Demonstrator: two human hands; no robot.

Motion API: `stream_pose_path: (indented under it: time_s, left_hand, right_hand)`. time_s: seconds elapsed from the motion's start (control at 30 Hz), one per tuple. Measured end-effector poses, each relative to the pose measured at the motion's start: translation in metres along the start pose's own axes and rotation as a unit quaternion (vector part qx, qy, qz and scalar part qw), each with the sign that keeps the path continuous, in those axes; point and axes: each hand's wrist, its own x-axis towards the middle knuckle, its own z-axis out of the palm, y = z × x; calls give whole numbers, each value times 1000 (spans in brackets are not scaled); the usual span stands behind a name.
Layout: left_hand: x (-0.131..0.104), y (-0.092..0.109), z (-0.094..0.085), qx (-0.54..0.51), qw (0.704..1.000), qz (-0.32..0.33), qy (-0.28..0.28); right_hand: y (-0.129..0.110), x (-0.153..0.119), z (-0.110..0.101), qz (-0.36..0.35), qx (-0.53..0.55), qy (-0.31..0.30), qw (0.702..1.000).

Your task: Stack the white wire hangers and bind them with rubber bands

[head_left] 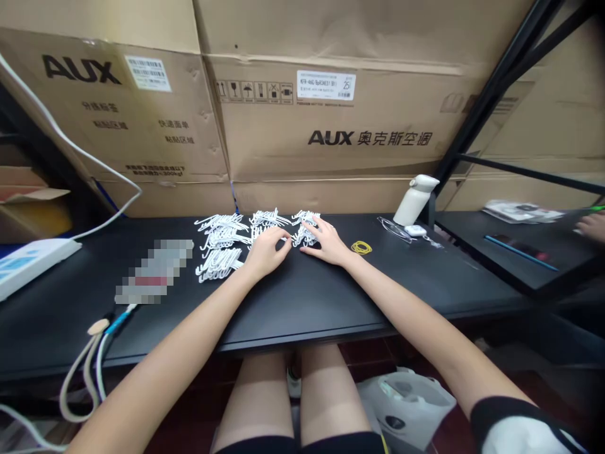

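1. A loose coil of yellow rubber bands [361,248] lies on the black desk [312,309], and I place everything else by it.
2. Left of the bands, small white hooks [222,260] sit heaped in neat piles, roughly in three columns. The leftmost column shows three piles, one behind another; the other two are partly covered by the hands.
3. Just left of the bands is the person's right hand [328,243], palm down, thumb and fingers spread apart, the fingertips at the nearest column of hooks.
4. Farther left of the bands, the left hand [268,252] curves over the middle column. Its thumb and forefinger tips are close together; I can't tell whether they pinch a hook.
5. Right of the bands and a little behind them, a white bottle [416,200] leans, with a small white case [416,231] near its foot.
6. Well left of the bands, past the hooks, lies a blurred-out flat object [155,271], with a pale strap [85,372] and a white cable at its near end, and beyond it a white power strip [38,265].
7. Behind the bands stand AUX cartons [331,164].
8. Far right of the bands, another person's hand [592,227] shows at the edge, blurred.
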Motion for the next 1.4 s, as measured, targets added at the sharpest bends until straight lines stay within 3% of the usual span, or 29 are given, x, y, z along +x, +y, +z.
stream_pose_path:
  time_s: [0.1, 0.37, 0.63, 0.73, 0.83, 0.93, 1.07, 1.27, 1.4]
  left_hand:
    - [1, -1, -1, 3, 1000, -21, 12]
    - [1, -7, 1, -20, 997, -63, 36]
    - [-1, -6, 1, -20, 998, -51, 33]
    - [-2, -5, 1, -22, 998, -45, 30]
    - [-3, -4, 2, -18, 999, -36, 28]
    - [-4, -3, 2, -11, 1000, -21, 18]
    - [-4, -5, 2, 1, 1000, -10, 9]
    - [-4, -4, 1, 4, 1000, -5, 10]
    - [-5, -1, 2, -6, 1000, -4, -6]
  right_hand:
    - [-7, 1, -2, -34, -13, -8, 999]
    - [-7, 3, -5, -36, 32, -7, 999]
    - [-8, 0, -14, -18, 83, 17, 996]
    - [0, -1, -24, 23, 129, 43, 991]
    - [19, -1, -29, 114, 182, 65, 975]
    - [38, 0, -27, 174, 209, 47, 961]
    - [51, -1, -23, 188, 289, 15, 939]
    - [49, -3, -12, 198, 339, 81, 916]
    - [46, -2, -8, 177, 312, 95, 929]
